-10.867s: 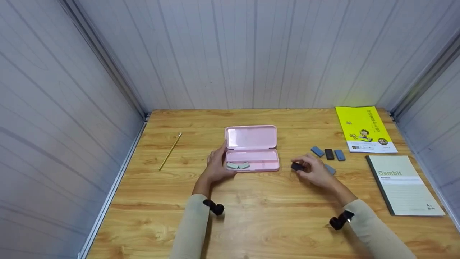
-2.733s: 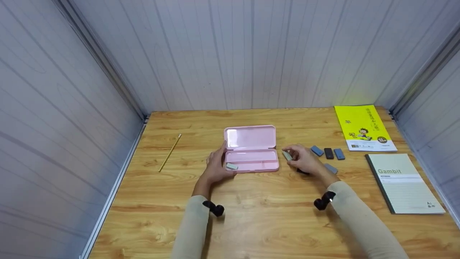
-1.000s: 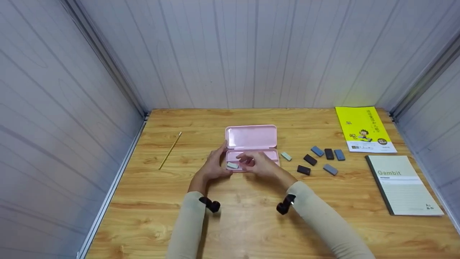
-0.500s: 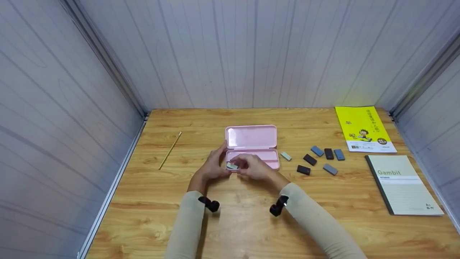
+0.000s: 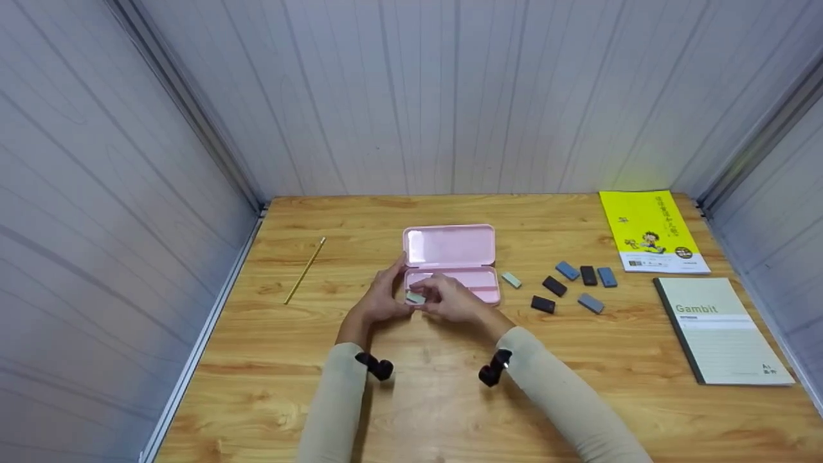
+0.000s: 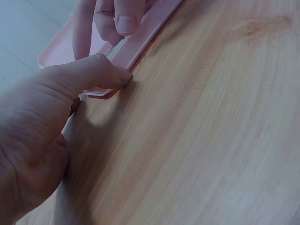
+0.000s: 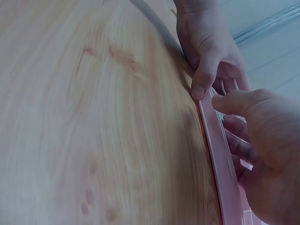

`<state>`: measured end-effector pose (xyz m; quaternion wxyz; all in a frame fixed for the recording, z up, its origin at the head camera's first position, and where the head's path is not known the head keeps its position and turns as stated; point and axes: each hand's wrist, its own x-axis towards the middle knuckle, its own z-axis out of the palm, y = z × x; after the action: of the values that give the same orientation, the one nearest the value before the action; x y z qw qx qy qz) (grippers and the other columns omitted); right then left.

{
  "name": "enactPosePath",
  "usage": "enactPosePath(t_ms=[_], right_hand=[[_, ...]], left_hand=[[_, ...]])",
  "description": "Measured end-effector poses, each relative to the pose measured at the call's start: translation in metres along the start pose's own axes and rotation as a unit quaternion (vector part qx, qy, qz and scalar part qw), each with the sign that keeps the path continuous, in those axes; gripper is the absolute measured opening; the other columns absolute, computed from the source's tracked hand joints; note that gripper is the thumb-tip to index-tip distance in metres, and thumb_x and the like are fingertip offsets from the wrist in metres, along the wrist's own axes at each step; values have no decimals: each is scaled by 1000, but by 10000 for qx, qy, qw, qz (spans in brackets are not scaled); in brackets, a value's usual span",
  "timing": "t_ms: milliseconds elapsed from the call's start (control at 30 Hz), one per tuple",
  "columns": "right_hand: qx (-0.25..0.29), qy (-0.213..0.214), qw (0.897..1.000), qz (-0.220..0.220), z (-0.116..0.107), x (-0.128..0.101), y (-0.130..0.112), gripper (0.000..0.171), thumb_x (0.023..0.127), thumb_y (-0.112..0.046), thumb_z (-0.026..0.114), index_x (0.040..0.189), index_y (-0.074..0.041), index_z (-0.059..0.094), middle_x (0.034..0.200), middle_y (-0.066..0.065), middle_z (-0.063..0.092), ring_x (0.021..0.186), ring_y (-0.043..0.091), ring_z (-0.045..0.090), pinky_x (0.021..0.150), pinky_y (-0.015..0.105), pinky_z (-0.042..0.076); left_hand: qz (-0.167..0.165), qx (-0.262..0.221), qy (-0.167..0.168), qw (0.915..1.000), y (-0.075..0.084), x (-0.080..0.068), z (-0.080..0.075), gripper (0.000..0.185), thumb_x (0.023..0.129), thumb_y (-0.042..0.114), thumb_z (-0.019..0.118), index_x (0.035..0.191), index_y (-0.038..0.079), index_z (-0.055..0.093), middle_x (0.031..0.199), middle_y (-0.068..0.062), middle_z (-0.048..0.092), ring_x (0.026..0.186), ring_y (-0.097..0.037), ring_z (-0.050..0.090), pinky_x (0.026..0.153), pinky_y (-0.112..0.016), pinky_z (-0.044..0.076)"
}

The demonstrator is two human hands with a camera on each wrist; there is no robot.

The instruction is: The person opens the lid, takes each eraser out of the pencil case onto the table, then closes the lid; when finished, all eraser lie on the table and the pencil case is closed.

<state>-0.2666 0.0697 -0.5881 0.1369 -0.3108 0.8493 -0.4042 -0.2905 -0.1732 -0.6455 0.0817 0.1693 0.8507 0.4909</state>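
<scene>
An opened pink pencil case [image 5: 450, 244] lies on the wooden table, its lid tipped back. My left hand [image 5: 379, 299] grips its left end, thumb at the front edge and fingers along the side. A pale green eraser [image 5: 415, 298] sits in the left part of the front compartment. Over it is my right hand [image 5: 450, 299], reaching into the case with index finger and thumb on either side of the eraser. In the right wrist view the thumb [image 7: 229, 102] stands apart from the bent fingers, above the case's front rim.
Right of the case lie another pale green eraser [image 5: 512, 280], dark erasers [image 5: 543, 304], blue ones [image 5: 567, 269] and a grey-blue one [image 5: 591, 303]. A yellow book [image 5: 649, 225] and a Gambit notebook [image 5: 723, 334] lie farther right. A pencil [image 5: 305, 270] lies left.
Earlier the right hand handled a dark eraser, then a pale green one that now lies right of the case. Since then it has moved left into the case. The left hand stays put.
</scene>
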Motion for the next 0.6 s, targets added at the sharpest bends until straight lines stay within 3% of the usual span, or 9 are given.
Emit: enactPosePath(t_ms=[167, 300, 600], right_hand=[[-130, -8, 9998, -130, 0, 1, -2, 47, 99, -7, 80, 145, -2, 72, 122, 22, 76, 105, 25, 72, 97, 37, 62], [79, -11, 9999, -119, 1, 3, -3, 46, 100, -7, 79, 145, -2, 72, 123, 20, 80, 108, 29, 75, 102, 43, 62], [-178, 58, 9991, -390, 9, 6, 9, 47, 102, -14, 77, 148, -3, 72, 123, 17, 69, 106, 24, 66, 96, 38, 59]], left_hand=[[-14, 31, 0, 10000, 0, 0, 0, 133, 71, 9, 95, 182, 18, 22, 169, -12, 60, 156, -41, 41, 139, -64, 26], [-8, 41, 6, 10000, 0, 0, -1, 133, 72, 10, 96, 181, 18, 21, 170, -12, 60, 155, -41, 41, 139, -64, 26], [-72, 88, -35, 9999, 4, -2, -2, 131, 74, 12, 96, 182, 21, 23, 172, -8, 58, 159, -36, 39, 140, -63, 21]])
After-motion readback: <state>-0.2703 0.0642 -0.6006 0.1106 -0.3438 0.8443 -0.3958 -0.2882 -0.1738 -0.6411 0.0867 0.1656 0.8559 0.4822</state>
